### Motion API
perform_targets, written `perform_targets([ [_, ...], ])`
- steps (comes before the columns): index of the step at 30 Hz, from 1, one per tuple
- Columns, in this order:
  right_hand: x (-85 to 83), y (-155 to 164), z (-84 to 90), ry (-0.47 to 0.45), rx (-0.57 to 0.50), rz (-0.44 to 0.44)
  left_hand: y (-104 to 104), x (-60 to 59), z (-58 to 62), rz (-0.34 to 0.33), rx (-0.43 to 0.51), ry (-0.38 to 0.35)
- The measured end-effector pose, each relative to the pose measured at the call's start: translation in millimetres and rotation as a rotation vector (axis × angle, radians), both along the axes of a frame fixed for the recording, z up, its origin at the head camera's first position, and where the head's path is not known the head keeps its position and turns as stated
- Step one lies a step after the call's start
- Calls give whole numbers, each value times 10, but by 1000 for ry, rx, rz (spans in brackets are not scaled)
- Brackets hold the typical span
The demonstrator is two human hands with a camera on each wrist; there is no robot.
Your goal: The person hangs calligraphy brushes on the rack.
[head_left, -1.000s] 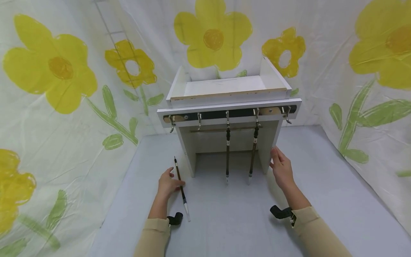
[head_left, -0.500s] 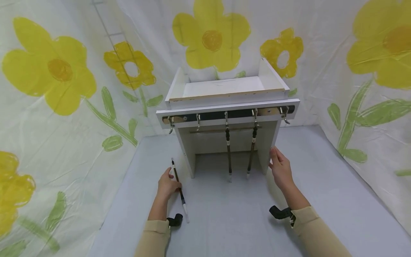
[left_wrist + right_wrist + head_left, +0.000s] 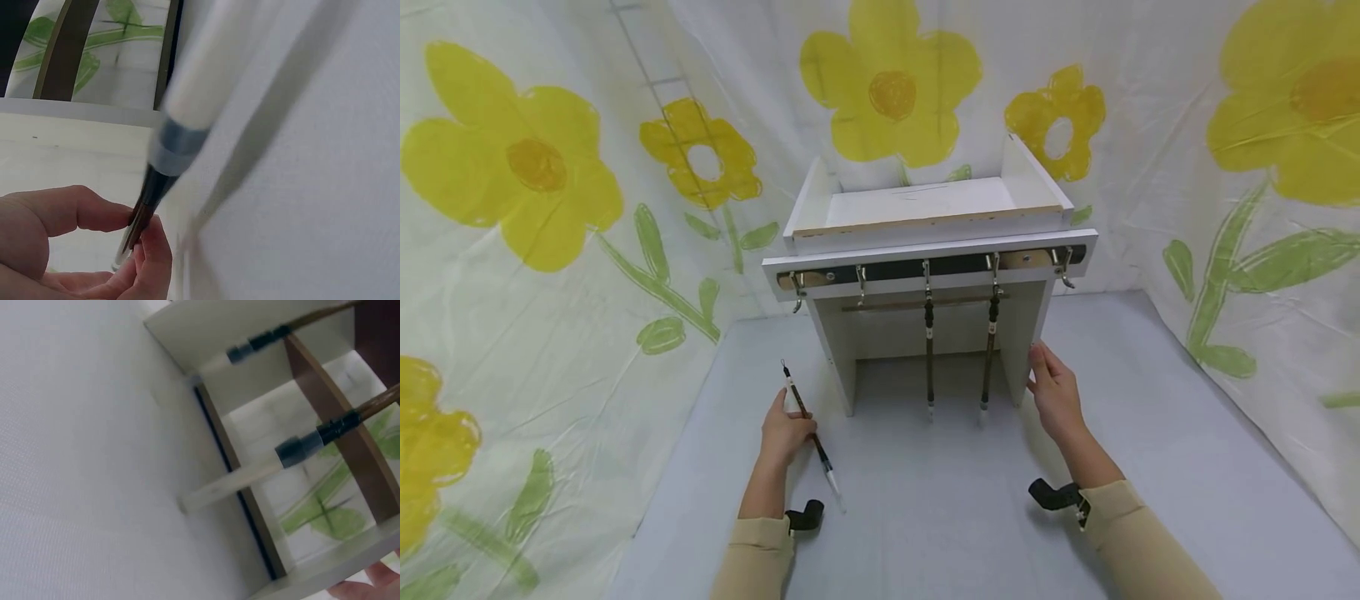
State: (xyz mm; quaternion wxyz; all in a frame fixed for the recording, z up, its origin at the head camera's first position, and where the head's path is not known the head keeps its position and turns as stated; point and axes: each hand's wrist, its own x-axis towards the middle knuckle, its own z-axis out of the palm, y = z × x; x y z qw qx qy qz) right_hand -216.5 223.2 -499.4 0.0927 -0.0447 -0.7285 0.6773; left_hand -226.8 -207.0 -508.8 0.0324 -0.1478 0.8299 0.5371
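Between thumb and fingers my left hand (image 3: 786, 432) pinches a calligraphy brush (image 3: 817, 446), its loop end up and away, its white tip toward me. In the left wrist view the brush (image 3: 180, 140) crosses close to the camera. My right hand (image 3: 1054, 392) holds the front edge of the right side panel of a white wooden rack (image 3: 1030, 354). Two more calligraphy brushes, a middle one (image 3: 929, 354) and a right one (image 3: 989, 354), hang tip down from the hooks of a metal rail (image 3: 895, 268). The right wrist view shows their pale tips, with the right fingers (image 3: 369, 584) at its corner.
An outer left hook (image 3: 798, 292), the hook beside it (image 3: 861, 285) and the far right hook (image 3: 1064, 268) carry no brush. The rack stands on a pale cloth-covered table (image 3: 910, 517). Behind hangs a white curtain (image 3: 790, 92) printed with yellow flowers.
The left hand has shifted slightly left, and its brush has tilted, the loop end swinging left. The hanging brushes have swayed a little. My right hand stays at the side panel.
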Motion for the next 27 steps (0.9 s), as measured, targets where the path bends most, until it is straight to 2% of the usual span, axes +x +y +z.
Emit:
perform_targets([
  [7,-15,-13,-8,7,1,11,-31,5,7,54,26,19],
  [10,-17,-12,-5,9,2,14,-34,-11,1,72,72,26],
  [14,-8,-6,6,9,5,15,-11,-21,29,82,181,37],
  [17,-4,-2,6,7,2,16,17,-15,71,93,243,52],
  [21,-1,6,-6,-5,2,11,48,3,155,105,272,83],
  [27,4,10,-10,-13,-7,7,67,29,285,87,310,145],
])
